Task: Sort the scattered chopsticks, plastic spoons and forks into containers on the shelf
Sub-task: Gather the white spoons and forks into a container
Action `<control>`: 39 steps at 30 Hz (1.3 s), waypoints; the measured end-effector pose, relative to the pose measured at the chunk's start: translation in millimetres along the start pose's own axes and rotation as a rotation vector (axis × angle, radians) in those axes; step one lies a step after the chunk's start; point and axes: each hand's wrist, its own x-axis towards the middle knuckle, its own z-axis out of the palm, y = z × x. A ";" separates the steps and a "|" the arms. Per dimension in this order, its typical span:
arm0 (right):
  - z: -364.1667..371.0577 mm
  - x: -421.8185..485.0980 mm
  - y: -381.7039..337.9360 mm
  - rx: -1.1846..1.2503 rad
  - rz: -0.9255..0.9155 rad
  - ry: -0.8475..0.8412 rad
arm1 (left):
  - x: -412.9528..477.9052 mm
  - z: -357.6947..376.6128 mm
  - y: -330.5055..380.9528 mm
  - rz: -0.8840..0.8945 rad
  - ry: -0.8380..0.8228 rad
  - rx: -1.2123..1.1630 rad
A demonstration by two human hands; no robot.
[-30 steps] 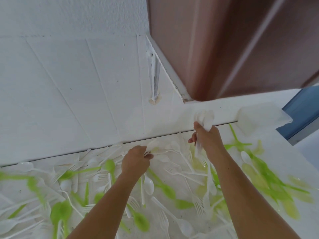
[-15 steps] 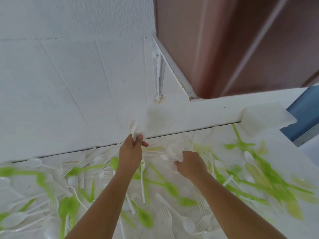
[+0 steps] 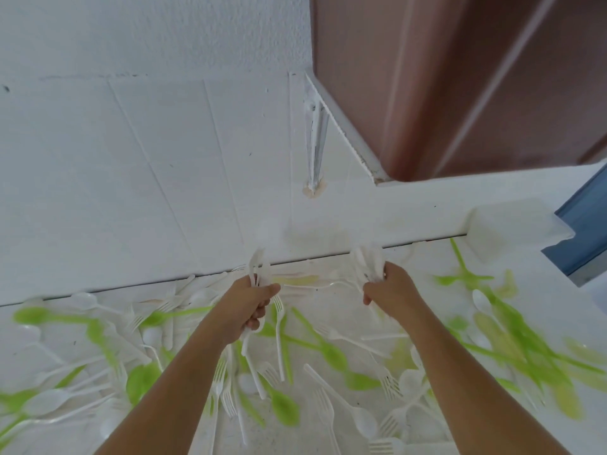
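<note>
Many white plastic forks and spoons and green spoons (image 3: 331, 351) lie scattered over the white surface (image 3: 328, 428) below me. My left hand (image 3: 248, 305) grips a few white plastic utensils (image 3: 256, 266), their ends sticking up past the fingers. My right hand (image 3: 391, 290) grips a bunch of white plastic utensils (image 3: 366, 261) near the back edge of the surface. Whether these are forks or spoons is too blurred to tell. A white container (image 3: 512, 231) sits at the back right. No chopsticks are visible.
A white tiled wall (image 3: 147, 175) rises right behind the surface. A brown cabinet (image 3: 460, 77) hangs at the upper right, with a blue panel (image 3: 588, 231) at the right edge. Green utensils (image 3: 512, 336) pile thickly on the right side.
My right hand has risen from the pile with a bunch of white utensils and moved right. My left hand stays near the wall edge, still holding white utensils.
</note>
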 end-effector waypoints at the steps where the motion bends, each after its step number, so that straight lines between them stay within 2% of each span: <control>1: -7.6 2.4 0.6 0.048 0.030 -0.029 | -0.7 -0.7 -2.6 -0.008 0.007 0.030; 7: -26.6 11.2 16.2 0.271 0.124 -0.064 | -8.4 1.2 -11.1 0.044 -0.013 0.116; 14: -10.5 -4.5 15.2 0.466 0.073 -0.200 | -33.2 15.4 -3.8 0.045 -0.108 0.078; 16: -8.7 -4.1 13.6 0.362 0.066 -0.152 | -40.3 17.3 -0.5 0.054 -0.116 0.085; 19: -5.8 4.6 13.7 0.016 0.067 0.003 | -46.9 18.3 2.7 0.058 -0.101 0.093; 22: 5.6 15.3 9.5 -0.253 0.017 0.063 | -49.2 23.5 1.2 0.025 -0.054 0.028; 29: 43.0 28.4 13.6 -0.521 -0.015 -0.013 | -44.8 23.8 -12.0 0.019 -0.021 -0.006; 36: 18.1 -0.1 0.5 -0.241 -0.021 0.049 | -68.0 14.9 -2.9 0.044 0.121 0.001; 38: 0.7 -30.3 -15.4 -0.109 -0.046 -0.032 | -85.0 10.1 4.3 0.078 0.130 -0.030; 39: -8.1 -50.3 -25.9 0.006 -0.057 -0.143 | -96.4 8.1 8.9 0.103 0.125 -0.050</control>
